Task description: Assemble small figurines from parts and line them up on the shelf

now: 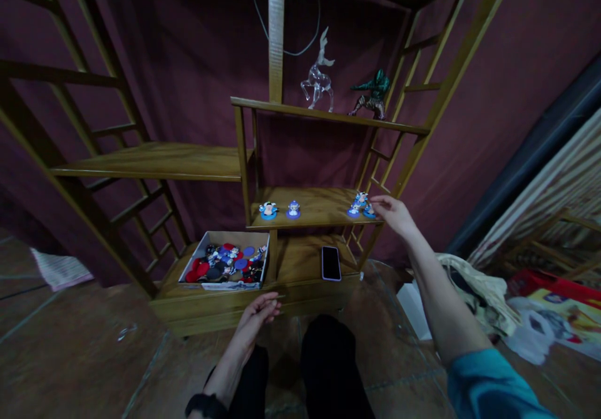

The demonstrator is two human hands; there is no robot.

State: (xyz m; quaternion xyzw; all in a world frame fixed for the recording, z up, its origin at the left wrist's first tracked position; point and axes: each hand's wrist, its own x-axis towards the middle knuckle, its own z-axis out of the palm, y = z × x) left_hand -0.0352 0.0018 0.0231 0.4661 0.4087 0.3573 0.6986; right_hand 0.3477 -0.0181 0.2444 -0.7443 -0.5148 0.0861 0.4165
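Note:
My right hand (393,213) reaches to the right end of the middle shelf, fingers pinched at a small blue-based figurine (369,211). Close beside it are a purple-based figurine (354,210) and a blue-and-white figurine (361,198). Farther left on the same shelf stand a blue-based figurine (268,210) and a purple figurine (293,209). My left hand (260,312) is low in front of the cabinet, its fingers closed on a thin, stick-like thing (280,297) too small to name.
A cardboard box (203,250) full of small figures and discs sits on the lower shelf, with a phone (331,263) to its right. A clear deer figurine (319,81) and a dark green action figure (374,95) stand on the upper shelf (291,109). Bags (530,331) lie on the floor at right.

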